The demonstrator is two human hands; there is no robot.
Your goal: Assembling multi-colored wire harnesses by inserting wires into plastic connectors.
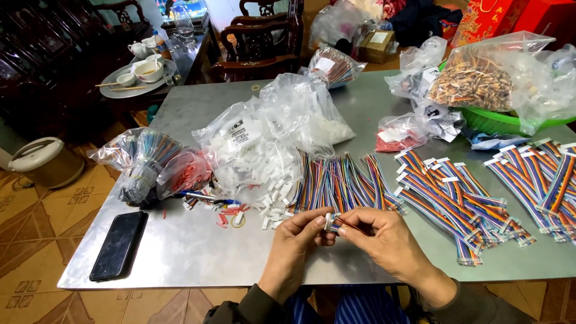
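My left hand [295, 241] pinches a small white plastic connector [331, 221] between thumb and fingers. My right hand [384, 239] holds a thin reddish wire [352, 225] whose end meets the connector. Both hands hover over the near edge of a grey metal table [198, 252]. Just beyond them lies a fan of multicoloured ribbon wires [339, 180]. A heap of loose white connectors [273, 210] sits to the left of the hands.
A black phone [118, 245] lies near the table's left corner. Clear bags of connectors [264, 138] and wires [147, 162] fill the middle and left. Finished ribbon cables [456, 192] spread right. A green basin [498, 120] with bags stands far right. Dark wooden chairs [258, 42] stand behind.
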